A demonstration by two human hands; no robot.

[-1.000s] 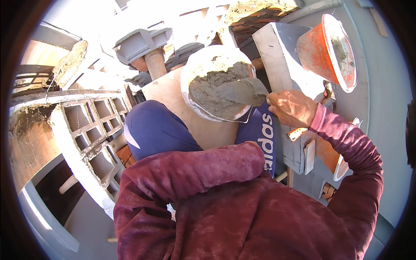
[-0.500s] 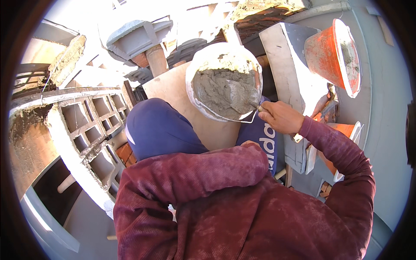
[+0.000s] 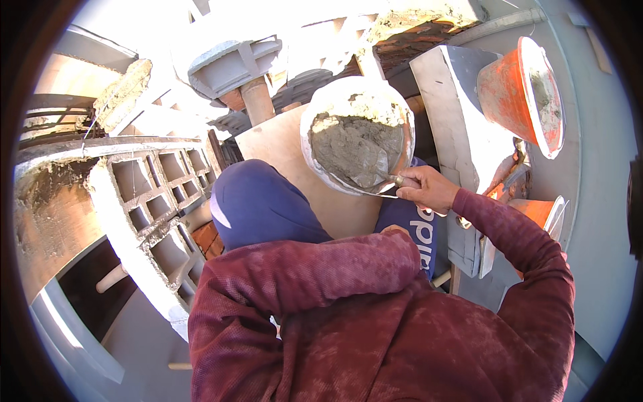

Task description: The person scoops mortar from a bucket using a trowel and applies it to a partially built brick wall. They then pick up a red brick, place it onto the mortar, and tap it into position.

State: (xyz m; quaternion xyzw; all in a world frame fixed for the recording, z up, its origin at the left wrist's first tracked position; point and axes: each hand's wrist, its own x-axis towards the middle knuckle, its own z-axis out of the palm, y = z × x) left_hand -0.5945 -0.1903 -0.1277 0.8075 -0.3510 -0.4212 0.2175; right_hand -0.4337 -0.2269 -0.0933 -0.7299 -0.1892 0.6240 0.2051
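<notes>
A white bucket of wet grey mortar stands in front of me, between and just beyond my knees. My right hand is closed round the handle of a trowel at the bucket's near right rim. The trowel's blade lies in the mortar, partly covered by it. My left arm is folded across my lap. Only a sliver of my left hand shows past the sleeve, near my right thigh, and its fingers are hidden.
Hollow blocks stand along the left, with a rounded block farther off. An orange bucket lies tilted on a pale block at the right; another orange bucket sits nearer. A board lies beneath the mortar bucket.
My right hand has tilted the trowel, so its handle now shows more and its blade lies deeper at the mortar's near right. The whole view has shifted slightly.
</notes>
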